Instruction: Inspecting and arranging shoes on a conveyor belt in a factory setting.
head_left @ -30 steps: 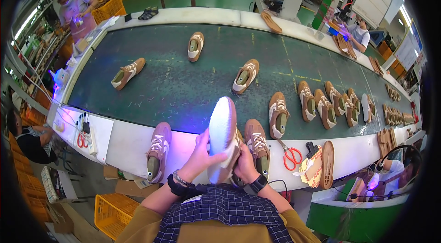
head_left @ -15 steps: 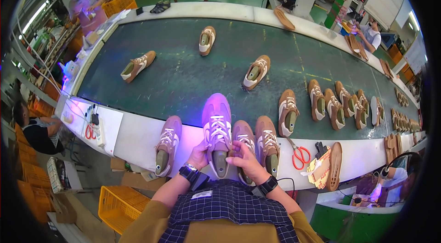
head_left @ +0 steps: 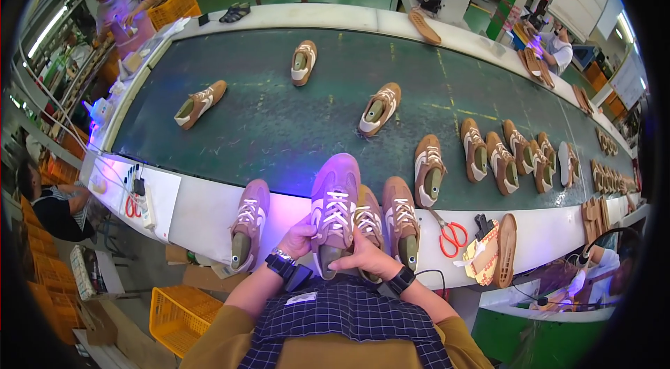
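Observation:
Between my two hands is a brown sneaker (head_left: 338, 191) with white laces and a green-grey last inside, toe pointing away from me, lit purple. My left hand (head_left: 299, 241) grips its left side near the heel. My right hand (head_left: 368, 257) closes round the right side, thumb reaching over the collar by the last. On the white ledge, a similar sneaker (head_left: 249, 222) stands to the left. Another sneaker (head_left: 368, 219) is partly hidden behind the held one and my right hand, and one more sneaker (head_left: 400, 219) is just right of it.
The green conveyor belt (head_left: 265, 139) carries several more lasted sneakers, clustered at right. Red-handled scissors (head_left: 452, 238), a patterned card (head_left: 483, 257) and a brown sole (head_left: 506, 250) lie on the ledge. An orange crate (head_left: 183, 317) stands below left. Other people work around the line.
The held sneaker has come slightly down and its toe has swung a little to the right. My right thumb has moved lower and further over the heel opening. The surroundings appear shifted slightly left.

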